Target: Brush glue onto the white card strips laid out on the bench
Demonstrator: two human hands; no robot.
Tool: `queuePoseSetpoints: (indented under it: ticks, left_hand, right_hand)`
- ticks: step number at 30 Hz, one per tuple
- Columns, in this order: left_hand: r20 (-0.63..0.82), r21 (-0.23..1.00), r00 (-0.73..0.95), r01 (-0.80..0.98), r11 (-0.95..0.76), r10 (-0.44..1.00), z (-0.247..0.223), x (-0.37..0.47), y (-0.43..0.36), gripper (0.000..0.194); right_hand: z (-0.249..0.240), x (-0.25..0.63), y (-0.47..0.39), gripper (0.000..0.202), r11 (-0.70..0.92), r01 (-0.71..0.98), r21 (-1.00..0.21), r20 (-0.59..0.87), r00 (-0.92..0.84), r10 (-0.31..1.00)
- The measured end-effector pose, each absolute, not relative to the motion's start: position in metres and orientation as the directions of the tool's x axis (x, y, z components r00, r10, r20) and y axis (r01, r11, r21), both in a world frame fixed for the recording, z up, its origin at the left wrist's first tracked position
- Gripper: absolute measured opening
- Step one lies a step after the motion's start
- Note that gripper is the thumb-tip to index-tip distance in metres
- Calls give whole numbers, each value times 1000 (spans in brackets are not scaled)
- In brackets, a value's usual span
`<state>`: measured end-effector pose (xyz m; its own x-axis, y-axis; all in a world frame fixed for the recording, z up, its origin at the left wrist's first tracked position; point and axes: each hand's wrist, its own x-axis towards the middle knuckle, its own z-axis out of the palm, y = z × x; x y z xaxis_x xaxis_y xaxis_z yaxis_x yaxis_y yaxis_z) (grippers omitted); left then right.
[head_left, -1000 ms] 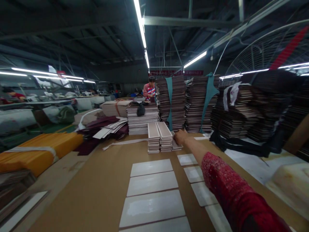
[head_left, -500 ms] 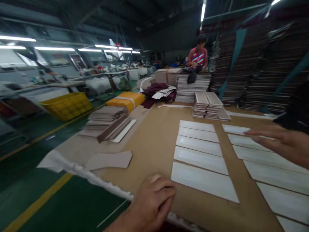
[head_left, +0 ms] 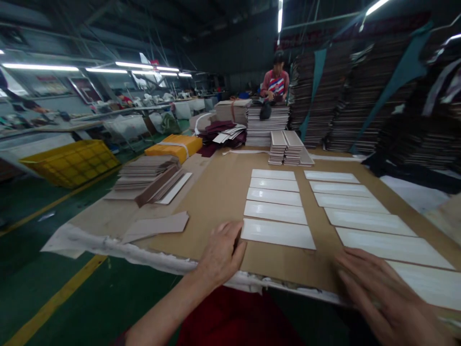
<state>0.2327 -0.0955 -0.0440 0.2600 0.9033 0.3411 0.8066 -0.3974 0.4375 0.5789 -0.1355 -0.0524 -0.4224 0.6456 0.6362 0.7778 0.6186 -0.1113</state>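
Observation:
My left hand (head_left: 222, 251) rests on the brown-covered tabletop with its fingers lying down and the thumb a little apart. Its fingertips are at the left end of the nearest white glossy strip (head_left: 277, 234) in the left column; whether they touch it I cannot tell. My right hand (head_left: 383, 286), slightly blurred, has its fingers stretched out and holds nothing I can see. It is over the near end of the right column, partly covering a white strip (head_left: 428, 283). Several more rectangular white strips (head_left: 351, 203) lie flat in two columns.
To the left are a stack of taupe pieces (head_left: 147, 173) and a loose taupe piece (head_left: 158, 226). Small strip stacks (head_left: 293, 150) stand at the back. A yellow bundle (head_left: 175, 146), a yellow basket (head_left: 72, 163) and tall dark stacks (head_left: 324, 101) surround the table. Another person (head_left: 275, 81) stands behind.
My right hand has come down and nearer, from the far strip of the right column to its near end. My left hand's fingers have straightened somewhat. The view has shifted right.

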Motion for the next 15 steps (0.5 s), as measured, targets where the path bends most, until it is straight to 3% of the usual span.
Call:
queuePoseSetpoints:
  ticks: [3,6,12,15]
  left_hand:
    - [331,364,261,851,-378,907,-45,238,-93,39]
    - [338,348,278,851,-394,899,-47,238,-93,39]
    - [333,439,263,807,-396,905,-42,240,-125,38]
    - [314,486,292,768,-417,903,-40,235,-150,47]
  right_hand:
    - [-63,541,-123,44,557,831,13,601,-451,659]
    - [-76,523,-110,49,501,865,41,595,-424,683]
    - [-91,541,-128,48,542,827,-149,641,-337,689]
    - [-103,555,-133,43,624,730,-280,636,-346,690]
